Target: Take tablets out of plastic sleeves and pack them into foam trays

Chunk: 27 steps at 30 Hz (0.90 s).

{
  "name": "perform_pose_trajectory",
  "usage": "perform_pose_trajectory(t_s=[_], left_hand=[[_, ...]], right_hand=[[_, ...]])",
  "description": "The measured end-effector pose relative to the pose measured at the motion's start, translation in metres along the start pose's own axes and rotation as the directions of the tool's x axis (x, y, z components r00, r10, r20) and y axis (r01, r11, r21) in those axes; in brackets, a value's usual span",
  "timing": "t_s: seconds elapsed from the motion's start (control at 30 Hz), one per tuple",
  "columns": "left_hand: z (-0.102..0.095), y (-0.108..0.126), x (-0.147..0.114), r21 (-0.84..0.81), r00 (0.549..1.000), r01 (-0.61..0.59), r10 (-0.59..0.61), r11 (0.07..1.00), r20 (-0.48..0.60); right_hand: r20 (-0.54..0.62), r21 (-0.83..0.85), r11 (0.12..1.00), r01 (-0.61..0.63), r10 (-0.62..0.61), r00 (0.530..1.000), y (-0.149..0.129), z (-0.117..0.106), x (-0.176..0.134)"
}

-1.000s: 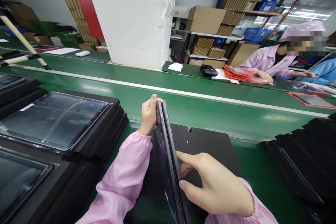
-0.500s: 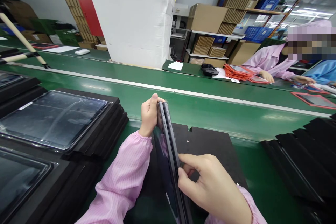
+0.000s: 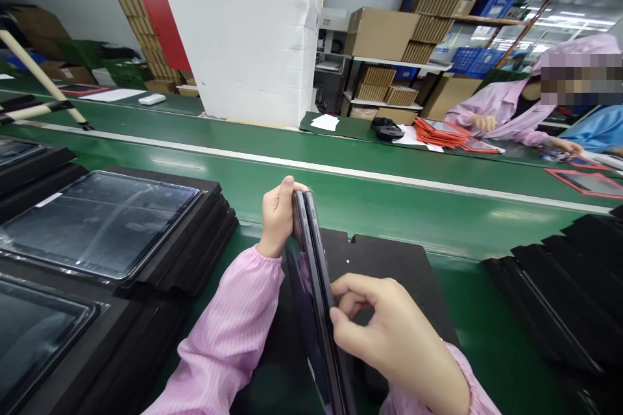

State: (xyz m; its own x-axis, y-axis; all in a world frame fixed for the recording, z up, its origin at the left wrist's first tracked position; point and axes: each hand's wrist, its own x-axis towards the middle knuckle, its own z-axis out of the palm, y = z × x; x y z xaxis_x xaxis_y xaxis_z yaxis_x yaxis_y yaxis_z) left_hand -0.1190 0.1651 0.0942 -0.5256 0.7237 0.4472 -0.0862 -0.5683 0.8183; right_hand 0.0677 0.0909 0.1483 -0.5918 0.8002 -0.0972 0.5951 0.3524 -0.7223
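Two dark tablets (image 3: 318, 272) stand on edge side by side, almost face to face, with their thin sides towards me. My left hand (image 3: 278, 215) is closed around their far end, thumb on top. On the right, my right hand (image 3: 384, 327) has bent fingers; its thumb and index fingertip are closed on the right-hand tablet's side. Other fingertips are partly hidden. Beneath the tablets lies a black foam board (image 3: 389, 272) on the green work surface (image 3: 477, 311).
At left, a film-covered tablet (image 3: 111, 220) lies on stacked black foam trays (image 3: 209, 227). More black trays (image 3: 549, 298) lean at right. A green conveyor (image 3: 253, 172) runs across; beyond it, a person in pink (image 3: 506, 107) sits by red-framed panels (image 3: 438, 133).
My right hand's fingers have shifted slightly along the tablet's side, and the gap between thumb and index finger looks wider. The tablets and left hand barely move. The co-worker's hand has lifted from the red-framed panels.
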Motion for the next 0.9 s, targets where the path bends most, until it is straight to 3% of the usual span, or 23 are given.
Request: perform_pose_trajectory(t_s=[0.1,0.27,0.9], left_hand=[[0.0,-0.003,0.002,-0.011,1.0,0.018,-0.018,1.0,-0.002],[0.0,-0.01,0.007,-0.005,0.997,0.076,-0.076,0.997,-0.006],[0.011,-0.012,-0.001,-0.074,0.99,0.137,-0.134,0.988,0.047]], right_hand=[[-0.087,0.123,0.992,0.005,0.006,0.996,0.004,0.005,0.009],[-0.022,0.259,0.965,0.049,-0.044,0.999,0.013,0.008,0.02],[0.042,0.291,0.954,0.066,-0.082,0.996,0.017,-0.002,0.018]])
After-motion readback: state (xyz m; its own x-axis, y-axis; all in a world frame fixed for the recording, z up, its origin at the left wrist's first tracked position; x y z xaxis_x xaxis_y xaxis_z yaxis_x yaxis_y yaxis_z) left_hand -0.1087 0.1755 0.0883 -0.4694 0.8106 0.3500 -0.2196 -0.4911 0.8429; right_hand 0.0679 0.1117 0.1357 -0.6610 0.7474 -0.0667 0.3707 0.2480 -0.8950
